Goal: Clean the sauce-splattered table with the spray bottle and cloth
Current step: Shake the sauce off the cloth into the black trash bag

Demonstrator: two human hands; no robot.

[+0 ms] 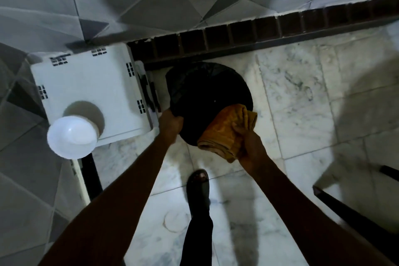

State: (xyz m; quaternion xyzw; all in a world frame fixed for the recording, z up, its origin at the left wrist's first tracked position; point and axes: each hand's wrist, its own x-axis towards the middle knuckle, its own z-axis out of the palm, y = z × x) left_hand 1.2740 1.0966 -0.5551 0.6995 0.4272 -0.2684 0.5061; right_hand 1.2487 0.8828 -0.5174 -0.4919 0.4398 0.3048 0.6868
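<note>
The right hand [251, 147] is clenched round a bunched orange cloth [224, 129], with the fingers wrapped over its near end. The rest of the cloth hangs in folds over the near rim of a round bin lined with a black bag [205, 93]. The left hand [170, 123] pinches the bag's edge at the left rim, apparently holding the mouth open. The cloth looks soft, light and limp. It will likely sag and trail wherever it is not gathered, so a full fistful near the middle would suit it better than a corner hold. If it is damp, which cannot be told here, it would cling and drip. The spray bottle is not in view.

The bin sits on the marble floor [302, 93] close against a dark brick skirting [259, 28], so there is little room behind it. Just beside it on the left stands a white plastic top [90, 84], a stool or small table, carrying a white bowl [72, 137] that overhangs its near corner. A careless left elbow could probably knock the bowl. The person's sandalled foot [197, 185] is planted near the bin. A dark furniture edge [345, 207] juts in at lower right. The freest room appears to be up and back towards the body.
</note>
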